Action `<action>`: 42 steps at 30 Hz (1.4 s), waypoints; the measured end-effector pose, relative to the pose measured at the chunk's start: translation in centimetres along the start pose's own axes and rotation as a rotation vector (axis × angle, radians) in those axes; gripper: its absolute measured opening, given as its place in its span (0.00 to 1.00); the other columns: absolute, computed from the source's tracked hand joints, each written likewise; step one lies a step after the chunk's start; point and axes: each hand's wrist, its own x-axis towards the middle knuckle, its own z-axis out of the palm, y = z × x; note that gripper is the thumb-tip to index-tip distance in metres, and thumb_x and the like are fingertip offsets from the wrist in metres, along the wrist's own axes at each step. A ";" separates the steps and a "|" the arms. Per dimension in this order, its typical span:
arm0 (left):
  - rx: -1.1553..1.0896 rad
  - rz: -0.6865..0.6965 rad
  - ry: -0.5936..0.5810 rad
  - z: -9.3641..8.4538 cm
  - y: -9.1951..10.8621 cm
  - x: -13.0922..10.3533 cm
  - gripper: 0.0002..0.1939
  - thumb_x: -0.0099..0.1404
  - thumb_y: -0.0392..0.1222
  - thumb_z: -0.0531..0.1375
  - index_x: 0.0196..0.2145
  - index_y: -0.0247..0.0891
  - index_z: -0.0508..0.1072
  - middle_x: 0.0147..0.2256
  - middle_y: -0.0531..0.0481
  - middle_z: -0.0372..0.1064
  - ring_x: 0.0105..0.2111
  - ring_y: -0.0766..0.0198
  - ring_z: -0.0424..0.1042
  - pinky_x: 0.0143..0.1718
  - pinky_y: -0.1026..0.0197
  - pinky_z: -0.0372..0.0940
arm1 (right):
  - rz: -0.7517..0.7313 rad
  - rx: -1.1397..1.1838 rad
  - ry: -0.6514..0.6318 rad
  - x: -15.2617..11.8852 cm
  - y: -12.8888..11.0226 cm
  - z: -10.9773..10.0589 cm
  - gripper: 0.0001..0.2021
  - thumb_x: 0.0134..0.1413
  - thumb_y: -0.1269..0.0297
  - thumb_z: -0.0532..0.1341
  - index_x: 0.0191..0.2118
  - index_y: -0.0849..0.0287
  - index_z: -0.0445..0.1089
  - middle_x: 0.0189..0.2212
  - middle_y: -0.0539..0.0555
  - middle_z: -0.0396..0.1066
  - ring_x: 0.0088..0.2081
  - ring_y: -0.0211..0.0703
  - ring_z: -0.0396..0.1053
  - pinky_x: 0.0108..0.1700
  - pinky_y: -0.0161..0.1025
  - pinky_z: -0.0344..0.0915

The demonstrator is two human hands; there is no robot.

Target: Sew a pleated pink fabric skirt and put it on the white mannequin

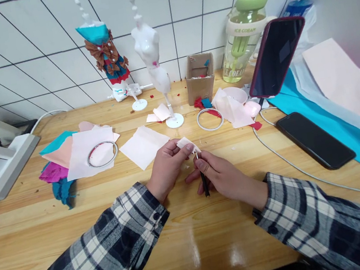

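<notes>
Centrally over bench (190, 239): left hand (166, 167) pinched white scrap (185, 143); right hand (223, 176) gripped thin dark tool (204, 181), upright, tip touching scrap's near edge.

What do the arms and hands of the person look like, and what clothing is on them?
Both arms wear long sleeves of a checked flannel-type shirt in dark navy, grey and white. The left sleeve ends in a buttoned cuff with small dark buttons; the right sleeve has the same pattern. The left hand and right hand are bare: no gloves, rings or watch are visible.
</notes>
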 end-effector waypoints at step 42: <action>-0.001 -0.020 -0.020 -0.5 -0.5 0.3 0.14 0.55 0.47 0.69 0.33 0.35 0.74 0.31 0.50 0.75 0.30 0.66 0.70 0.34 0.64 0.62 | -0.070 -0.569 0.145 0.3 -0.7 -3.3 0.23 0.66 0.48 0.44 0.31 0.56 0.66 0.24 0.48 0.65 0.28 0.39 0.62 0.31 0.36 0.52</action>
